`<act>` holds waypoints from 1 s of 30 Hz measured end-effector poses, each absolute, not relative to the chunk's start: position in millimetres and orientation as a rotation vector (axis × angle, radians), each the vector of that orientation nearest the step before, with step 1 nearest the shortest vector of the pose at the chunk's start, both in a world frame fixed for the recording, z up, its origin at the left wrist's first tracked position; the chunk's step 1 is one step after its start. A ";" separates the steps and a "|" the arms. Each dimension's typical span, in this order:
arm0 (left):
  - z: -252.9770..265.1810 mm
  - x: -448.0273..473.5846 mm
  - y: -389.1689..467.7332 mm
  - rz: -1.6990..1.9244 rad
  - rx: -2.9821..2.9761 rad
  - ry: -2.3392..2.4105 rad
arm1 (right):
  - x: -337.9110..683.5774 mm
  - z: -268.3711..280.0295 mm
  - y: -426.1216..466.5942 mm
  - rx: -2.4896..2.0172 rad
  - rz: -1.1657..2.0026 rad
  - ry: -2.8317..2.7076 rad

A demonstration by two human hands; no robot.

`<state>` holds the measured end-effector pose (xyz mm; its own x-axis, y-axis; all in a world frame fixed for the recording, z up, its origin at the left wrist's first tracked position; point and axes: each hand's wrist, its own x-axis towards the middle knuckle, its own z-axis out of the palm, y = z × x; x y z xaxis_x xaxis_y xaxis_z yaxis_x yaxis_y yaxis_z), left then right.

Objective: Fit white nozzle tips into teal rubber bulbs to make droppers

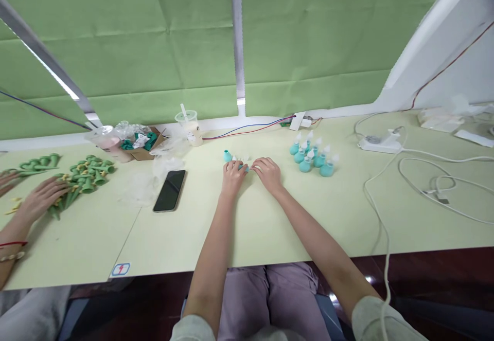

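Note:
In the head view, my left hand (pixel 232 177) is closed around a small teal bottle-shaped piece (pixel 244 167), mostly covered by the fingers. My right hand (pixel 268 174) meets it from the right, thumb and fingertips pinched together at its end; whatever lies between them is too small to make out. Just behind my left hand stands another teal piece (pixel 227 156) with an open neck. Small whitish translucent tips (pixel 247 158) lie near my fingers. To the right, several teal pieces (pixel 306 164) stand grouped, each topped with a whitish pointed tip.
A phone (pixel 170 191) lies left of my hands, near crumpled plastic bags (pixel 143 184). Behind are a cup with a straw (pixel 192 131) and a cardboard box (pixel 143 151). A co-worker's hand (pixel 40 199) touches green pieces (pixel 88 172). White cables (pixel 380 212) and a power strip (pixel 380 143) occupy the right.

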<state>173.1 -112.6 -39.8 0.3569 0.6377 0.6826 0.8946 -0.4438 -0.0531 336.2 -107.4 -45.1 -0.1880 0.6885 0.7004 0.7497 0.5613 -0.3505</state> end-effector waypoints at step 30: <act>-44.7 172.6 -110.3 -0.789 -2.330 -1.439 | 342.4 -45.0 -101.2 -1.068 0.107 -1.999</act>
